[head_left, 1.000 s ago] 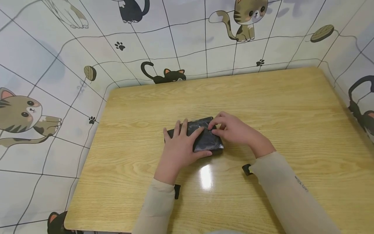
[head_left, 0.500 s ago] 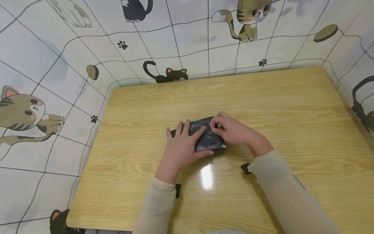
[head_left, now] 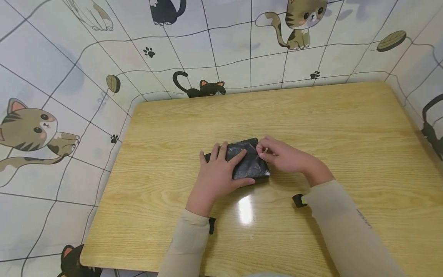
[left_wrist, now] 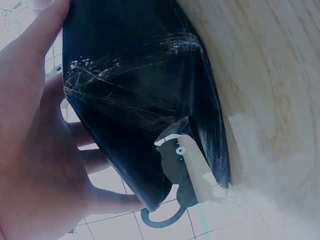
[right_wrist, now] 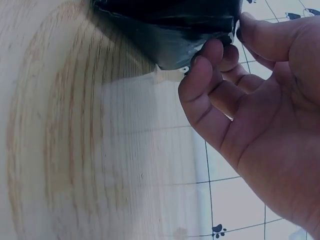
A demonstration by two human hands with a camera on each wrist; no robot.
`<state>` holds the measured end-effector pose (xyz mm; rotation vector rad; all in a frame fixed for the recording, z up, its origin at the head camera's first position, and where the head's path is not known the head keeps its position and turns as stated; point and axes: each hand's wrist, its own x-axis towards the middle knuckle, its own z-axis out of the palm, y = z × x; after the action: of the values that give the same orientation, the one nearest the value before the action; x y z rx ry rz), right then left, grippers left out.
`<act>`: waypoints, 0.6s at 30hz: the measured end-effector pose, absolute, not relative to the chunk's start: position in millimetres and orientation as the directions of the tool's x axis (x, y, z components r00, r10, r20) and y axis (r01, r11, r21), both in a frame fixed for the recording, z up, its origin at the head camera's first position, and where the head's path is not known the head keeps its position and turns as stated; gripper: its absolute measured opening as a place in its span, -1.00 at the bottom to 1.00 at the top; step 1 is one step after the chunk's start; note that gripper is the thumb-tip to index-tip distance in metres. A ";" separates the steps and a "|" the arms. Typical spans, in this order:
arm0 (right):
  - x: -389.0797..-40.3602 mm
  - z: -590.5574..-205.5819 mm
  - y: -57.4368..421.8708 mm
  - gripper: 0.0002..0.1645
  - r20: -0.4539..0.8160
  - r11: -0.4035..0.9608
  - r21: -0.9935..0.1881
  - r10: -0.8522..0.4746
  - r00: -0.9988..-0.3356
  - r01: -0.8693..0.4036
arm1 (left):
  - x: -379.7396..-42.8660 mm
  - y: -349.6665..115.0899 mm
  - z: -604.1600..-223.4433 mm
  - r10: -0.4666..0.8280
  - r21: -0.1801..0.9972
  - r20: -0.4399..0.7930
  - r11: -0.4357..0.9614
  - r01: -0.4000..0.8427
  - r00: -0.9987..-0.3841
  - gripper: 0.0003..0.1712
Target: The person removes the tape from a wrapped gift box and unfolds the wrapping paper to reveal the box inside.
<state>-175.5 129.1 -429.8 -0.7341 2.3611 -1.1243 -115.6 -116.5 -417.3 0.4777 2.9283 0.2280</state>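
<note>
A flat, box-shaped package (head_left: 247,163) wrapped in black plastic lies on the wooden table. Its wrapping looks creased and scuffed, with pale scratches near the ends in the left wrist view. My left hand (head_left: 216,175) rests spread across the package's left half, fingers straight over the top and thumb along the near side. At the right end, my right hand (head_left: 285,156) pinches the edge of the wrapping between thumb and curled fingers. In the right wrist view the thumb (right_wrist: 267,40) meets the package's corner, and what exactly lies between the fingertips is partly hidden.
The wooden table (head_left: 166,127) stretches out around the package. Walls with cartoon cats (head_left: 207,88) and grid lines close it in at the back and both sides. A black strap end (head_left: 299,200) sticks out by the right sleeve.
My right fingertips have shifted a little rightward, from the package's top to its right edge. The left hand stays in place on the package. The head view has drifted slightly.
</note>
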 end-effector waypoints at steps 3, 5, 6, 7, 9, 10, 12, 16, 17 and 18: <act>-175.6 -431.1 132.4 -0.91 -0.146 0.519 -0.812 -0.623 -0.769 -0.266 | -115.5 -116.7 -417.0 0.326 0.182 -0.139 0.937 0.299 -0.935 0.06; -175.6 -431.9 134.4 -0.93 -0.146 0.510 -0.820 -0.622 -0.769 -0.257 | -115.8 -117.0 -417.4 0.325 0.181 -0.144 0.937 0.298 -0.935 0.07; -175.5 -432.2 135.3 -0.93 -0.147 0.509 -0.823 -0.619 -0.771 -0.252 | -115.9 -117.1 -417.5 0.324 0.181 -0.146 0.938 0.296 -0.935 0.07; -175.7 -432.5 136.4 -0.93 -0.149 0.507 -0.826 -0.617 -0.772 -0.245 | -116.2 -117.1 -417.4 0.324 0.182 -0.148 0.938 0.296 -0.935 0.07; -175.4 -432.7 138.5 -0.93 -0.157 0.504 -0.833 -0.611 -0.776 -0.228 | -116.8 -117.2 -417.6 0.324 0.184 -0.155 0.938 0.295 -0.933 0.07; -175.2 -432.8 139.5 -0.92 -0.166 0.508 -0.834 -0.603 -0.781 -0.215 | -117.4 -117.1 -417.7 0.326 0.185 -0.158 0.937 0.296 -0.932 0.07; -174.7 -432.7 141.8 -0.92 -0.177 0.515 -0.836 -0.580 -0.795 -0.189 | -118.8 -116.5 -417.6 0.333 0.190 -0.161 0.934 0.302 -0.929 0.07; -171.2 -429.4 144.9 -0.90 -0.161 0.547 -0.822 -0.491 -0.856 -0.159 | -123.5 -113.9 -417.7 0.352 0.198 -0.156 0.926 0.320 -0.923 0.06; -169.7 -428.2 145.1 -0.87 -0.152 0.553 -0.820 -0.459 -0.875 -0.148 | -124.6 -113.2 -417.6 0.356 0.198 -0.155 0.925 0.324 -0.921 0.06; -168.0 -426.8 144.7 -0.84 -0.140 0.564 -0.814 -0.423 -0.895 -0.139 | -125.7 -112.6 -417.6 0.358 0.198 -0.155 0.924 0.327 -0.921 0.06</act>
<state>-168.0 144.7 -426.8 -0.4618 2.4802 -1.2505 -125.7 -112.6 -417.6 0.5203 2.8957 0.2501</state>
